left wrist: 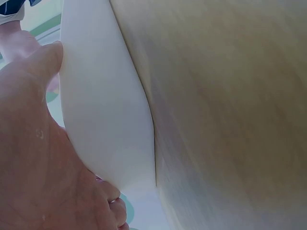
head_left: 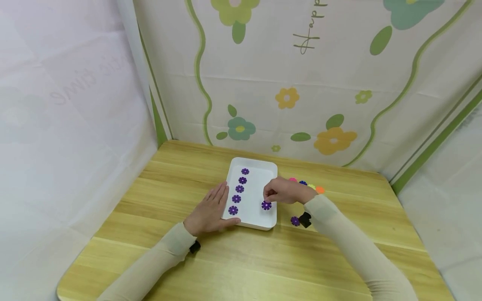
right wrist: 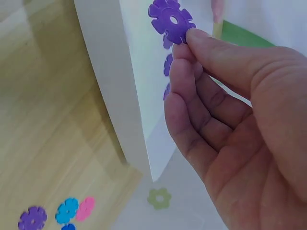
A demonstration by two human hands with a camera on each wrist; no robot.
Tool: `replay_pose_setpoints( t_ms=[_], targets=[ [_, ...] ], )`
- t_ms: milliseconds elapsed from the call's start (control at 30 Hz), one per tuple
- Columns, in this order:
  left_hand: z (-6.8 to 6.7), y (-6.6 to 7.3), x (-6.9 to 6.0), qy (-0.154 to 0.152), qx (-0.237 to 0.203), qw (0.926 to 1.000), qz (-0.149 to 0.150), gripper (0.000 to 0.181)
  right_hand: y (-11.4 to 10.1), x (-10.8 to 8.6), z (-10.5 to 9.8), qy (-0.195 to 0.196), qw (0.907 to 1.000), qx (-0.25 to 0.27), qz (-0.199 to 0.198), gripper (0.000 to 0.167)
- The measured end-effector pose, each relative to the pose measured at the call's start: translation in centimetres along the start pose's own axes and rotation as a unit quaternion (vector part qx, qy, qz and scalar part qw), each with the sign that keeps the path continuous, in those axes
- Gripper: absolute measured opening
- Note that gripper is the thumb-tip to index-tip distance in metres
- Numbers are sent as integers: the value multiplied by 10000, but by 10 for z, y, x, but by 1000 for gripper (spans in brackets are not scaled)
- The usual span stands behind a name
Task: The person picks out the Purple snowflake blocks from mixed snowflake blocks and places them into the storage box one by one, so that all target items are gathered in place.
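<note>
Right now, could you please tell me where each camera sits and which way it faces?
Head: worn on the head, facing forward and down at the white tray, wooden table and flowered cloth; the left hand, right hand and sleeves show.
Left wrist: worn on that wrist, facing the tray's outer wall and the table; the left hand shows, with some unclear skin beyond.
Right wrist: worn on that wrist, facing the pinched purple disc and the tray; the right hand shows.
Shared: the head and right wrist views both show that disc.
</note>
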State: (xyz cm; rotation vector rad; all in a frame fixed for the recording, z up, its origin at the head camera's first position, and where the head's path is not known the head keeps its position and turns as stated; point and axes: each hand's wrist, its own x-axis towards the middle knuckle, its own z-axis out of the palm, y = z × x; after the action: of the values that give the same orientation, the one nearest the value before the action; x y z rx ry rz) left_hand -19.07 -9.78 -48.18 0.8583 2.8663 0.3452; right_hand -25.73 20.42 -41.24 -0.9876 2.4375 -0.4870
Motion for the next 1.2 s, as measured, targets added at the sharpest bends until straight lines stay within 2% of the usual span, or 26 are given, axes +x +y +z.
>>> replay_pose_setpoints(
  t_ms=[333,700,967,1200],
  targets=[
    [1,1,-1,-18,5,10000,4,117,-5,17,27,-219,9994,-86,236,13],
    [1,2,-1,-20,-1,10000,44,116,-3,23,42,-121,9991,-179,357,12],
    [1,0,0,102,-39,9999,44,116,-3,20,35,-27,9997,-155,196,8],
    [3,-2,0,230,-121,9996,126,115,-4,-8,19,367,9988,-300,-98,9]
  ],
)
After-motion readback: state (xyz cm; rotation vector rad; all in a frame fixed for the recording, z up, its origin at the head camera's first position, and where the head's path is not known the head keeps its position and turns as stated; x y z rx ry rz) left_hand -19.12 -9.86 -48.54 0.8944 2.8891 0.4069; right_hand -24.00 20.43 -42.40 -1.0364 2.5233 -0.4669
